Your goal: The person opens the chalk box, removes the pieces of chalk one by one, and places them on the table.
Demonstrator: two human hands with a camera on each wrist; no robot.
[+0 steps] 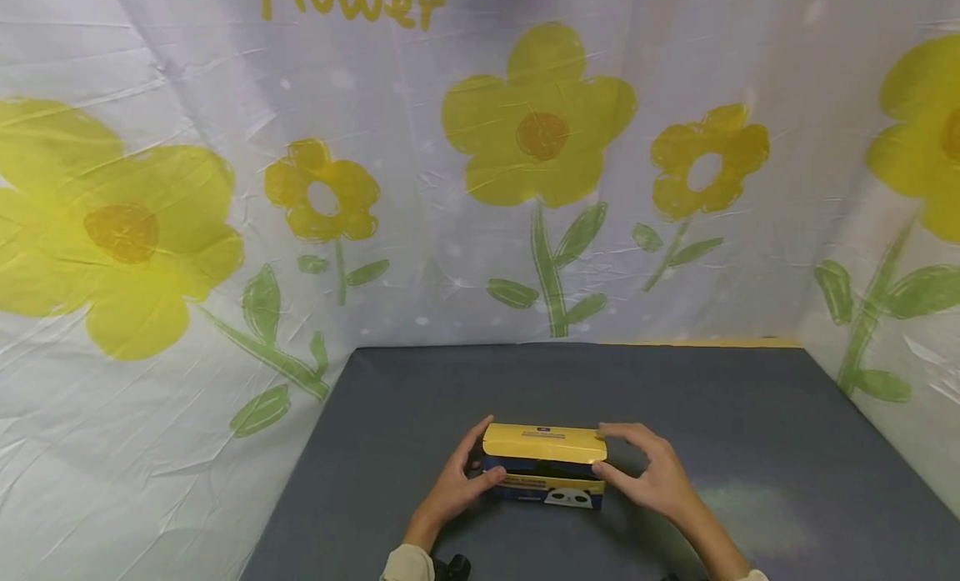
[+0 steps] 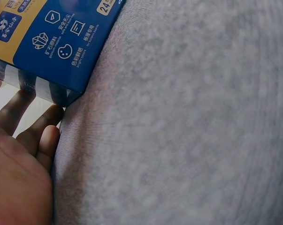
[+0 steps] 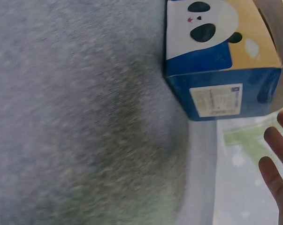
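Note:
A blue-and-yellow chalk box (image 1: 542, 491) with a panda on its front sits on the grey table. Its yellow lid (image 1: 543, 442) stands slightly raised, with a dark gap along the front. My left hand (image 1: 455, 479) grips the left end, thumb at the front and fingers on the end face. Printed icons and "24" mark the box side (image 2: 61, 42) in the left wrist view. At the right end, my right hand (image 1: 651, 473) pinches the lid's edge between thumb and index finger. Its other fingers (image 3: 275, 183) spread apart from the labelled end in the right wrist view.
The dark grey tabletop (image 1: 420, 389) extends around the box. A white sheet (image 1: 420, 256) painted with yellow flowers hangs behind the table and along both sides. A small black object (image 1: 453, 567) shows by the left wrist.

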